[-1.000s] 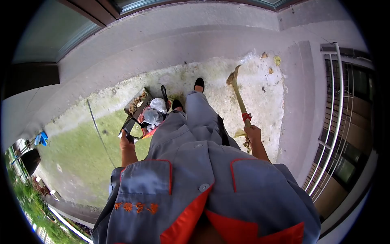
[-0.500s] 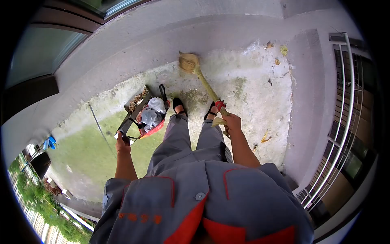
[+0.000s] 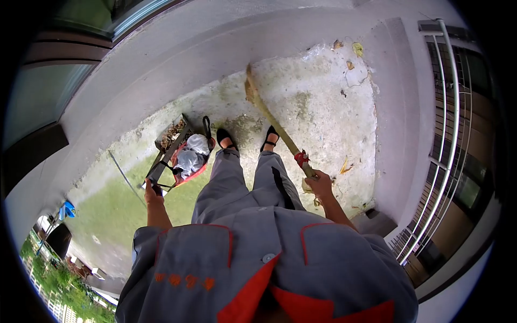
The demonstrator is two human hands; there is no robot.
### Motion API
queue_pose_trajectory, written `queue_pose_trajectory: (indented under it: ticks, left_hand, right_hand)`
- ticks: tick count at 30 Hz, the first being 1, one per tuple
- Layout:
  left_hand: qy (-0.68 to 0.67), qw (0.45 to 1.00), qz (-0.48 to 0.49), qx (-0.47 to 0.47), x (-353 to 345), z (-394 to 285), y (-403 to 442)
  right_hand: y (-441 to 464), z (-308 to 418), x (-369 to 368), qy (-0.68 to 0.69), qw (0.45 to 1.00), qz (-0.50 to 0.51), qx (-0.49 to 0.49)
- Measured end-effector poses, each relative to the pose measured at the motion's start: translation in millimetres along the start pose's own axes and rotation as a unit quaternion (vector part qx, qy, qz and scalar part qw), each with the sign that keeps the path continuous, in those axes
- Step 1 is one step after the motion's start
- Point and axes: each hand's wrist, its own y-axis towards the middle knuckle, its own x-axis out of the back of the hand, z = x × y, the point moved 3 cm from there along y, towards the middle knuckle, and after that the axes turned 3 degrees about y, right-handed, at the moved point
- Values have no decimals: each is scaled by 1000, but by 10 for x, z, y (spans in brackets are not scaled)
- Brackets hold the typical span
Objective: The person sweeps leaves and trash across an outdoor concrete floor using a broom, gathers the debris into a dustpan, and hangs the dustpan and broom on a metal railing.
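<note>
My right hand [image 3: 321, 185] is closed around the handle of a straw broom [image 3: 273, 119]. A red cloth is tied on that handle just beyond my fingers. The broom's bristle head [image 3: 250, 89] is seen edge-on, near the foot of the wall. My left hand [image 3: 154, 197] grips the handle end of a dark dustpan [image 3: 157, 168], which holds dry leaves [image 3: 172, 133]. Beside the dustpan is a red bag [image 3: 195, 173] with black straps. Crumpled whitish plastic bags [image 3: 189, 160] fill it. Whether the red bag hangs or rests on the floor, I cannot tell.
Grey walls border the mossy concrete floor [image 3: 323, 118]. Scattered leaves [image 3: 357, 49] lie toward the far right corner, and a yellowish leaf [image 3: 344, 166] is near my right hand. A metal railing [image 3: 455, 107] stands at right. A blue object [image 3: 67, 210] sits at far left.
My right hand has moved right and slightly back toward me. The broom head has turned from its broad face to edge-on. My left hand still holds the dustpan; the whole view has shifted slightly.
</note>
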Motion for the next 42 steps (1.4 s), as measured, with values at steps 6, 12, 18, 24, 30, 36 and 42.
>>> queue_pose_trajectory:
  ticks: [6,12,18,24,30,36,42]
  left_hand:
    - [21,999,28,16,-322,9,-308]
    - [42,999,-8,3,-497,-15,-619]
    - [120,991,36,-54,-963,-84,-1034]
    - [166,975,96,-108,-1406,8,-1452]
    - [250,954,113,-123,-2312,189,-1887]
    - [326,907,220,-151,-3150,385,-2420]
    - [413,848,269,-195,-3948,599,-3033]
  right_hand:
    - [335,23,-256,4,999,-36,9]
    - [183,130,-12,280,949,-117,-83]
    - [1051,421,-97,371,919,-131,-3]
    - [1626,195,396,481,852,-93,-187]
    - [836,157,681,469,862,-157,-110]
    - [2369,79,1194,380,910,-139,-92]
    - [2037,-764,1528,525,784,-163,-288]
